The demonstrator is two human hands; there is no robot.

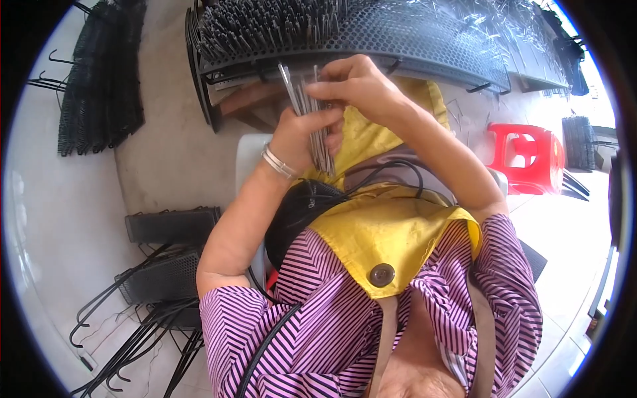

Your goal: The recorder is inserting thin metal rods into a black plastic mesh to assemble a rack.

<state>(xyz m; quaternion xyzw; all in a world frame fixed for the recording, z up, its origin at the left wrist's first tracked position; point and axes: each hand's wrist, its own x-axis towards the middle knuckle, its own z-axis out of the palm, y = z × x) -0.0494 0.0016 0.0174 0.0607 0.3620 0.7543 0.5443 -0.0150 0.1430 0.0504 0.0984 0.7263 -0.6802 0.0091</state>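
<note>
My left hand (304,136) is wrapped round an upright bundle of thin metal rods (323,160), silver-grey in colour, which stick out above and below the fist. At the top of the bundle my right hand (355,81) has its thumb and fingers bent together at the rod ends. Whether it grips one rod or several is hidden. Both hands are raised in front of the near edge of a black perforated metal table (391,43). On its left part lies a dense pile of similar thin dark rods (265,26).
Bright loose wire pieces (494,30) lie on the table's right part. A red plastic stool (527,159) stands at right. Black mesh racks with hooked rods (162,278) rest on the floor at left; more dark hooked pieces (103,73) hang beyond. A yellow apron (361,229) covers my lap.
</note>
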